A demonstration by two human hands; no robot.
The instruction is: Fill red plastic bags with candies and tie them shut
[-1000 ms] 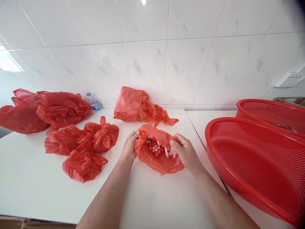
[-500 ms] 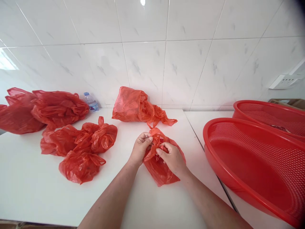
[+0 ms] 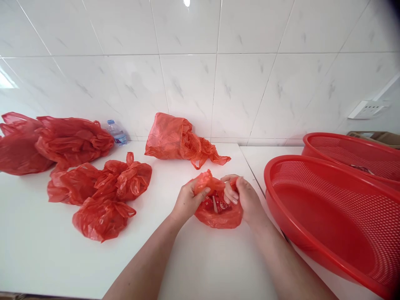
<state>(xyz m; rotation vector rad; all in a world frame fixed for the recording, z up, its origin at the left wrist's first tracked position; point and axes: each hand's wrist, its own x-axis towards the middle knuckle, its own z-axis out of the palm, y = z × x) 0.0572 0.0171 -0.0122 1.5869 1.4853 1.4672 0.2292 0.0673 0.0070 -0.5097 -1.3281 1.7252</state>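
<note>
Both our left hand (image 3: 188,201) and right hand (image 3: 248,201) hold the open red bag (image 3: 218,221) over the white table (image 3: 200,266), pinching its rim, probably the best grip on such soft, light, slippery film.

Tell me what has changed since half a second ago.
The right hand has moved rightward, away from the left hand, and the red bag between them is spread wider, showing more of the printed packets inside. Both hands still hold it. The bottle and red baskets stayed put.
</note>
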